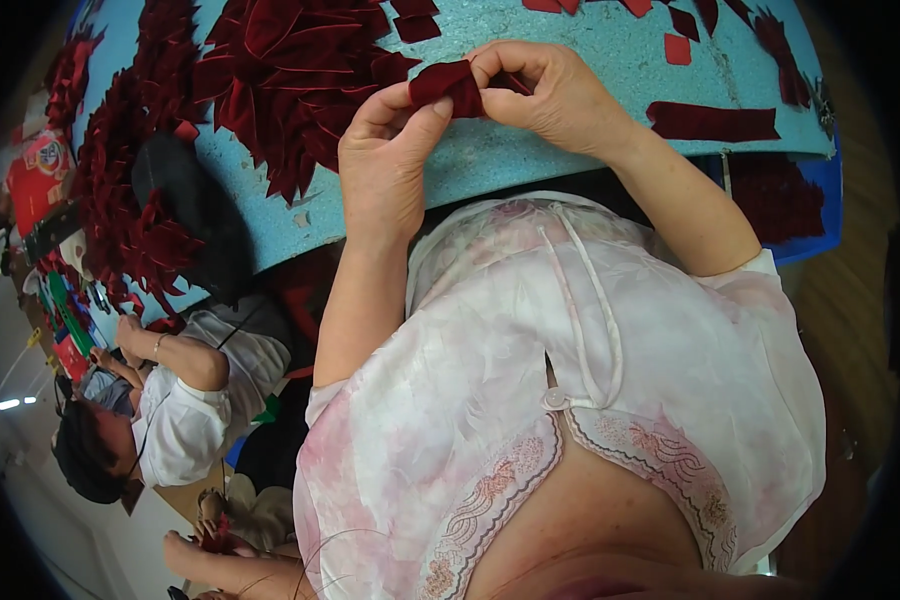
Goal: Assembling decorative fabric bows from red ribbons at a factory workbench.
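Observation:
Above the edge of a light blue table (530, 165), both my hands grip a dark red velvet ribbon (444, 86). My left hand (390, 165) pinches its left end, thumb in front and fingers behind. The other side is held between the thumb and forefinger of my right hand (550, 95). Between the hands the ribbon looks folded or looped; its back is hidden. Left of my hands lies a big pile of dark red velvet bows (285, 75). A single loose velvet ribbon with notched ends (715, 121) lies right of my right wrist.
A blue bin (832, 205) holding dark red pieces stands below the table's right edge. Small red squares (678, 49) and a tied bundle (782, 60) lie at the far right. A black bag (195, 215) sits at left. A co-worker in white (182, 425) sits beyond it.

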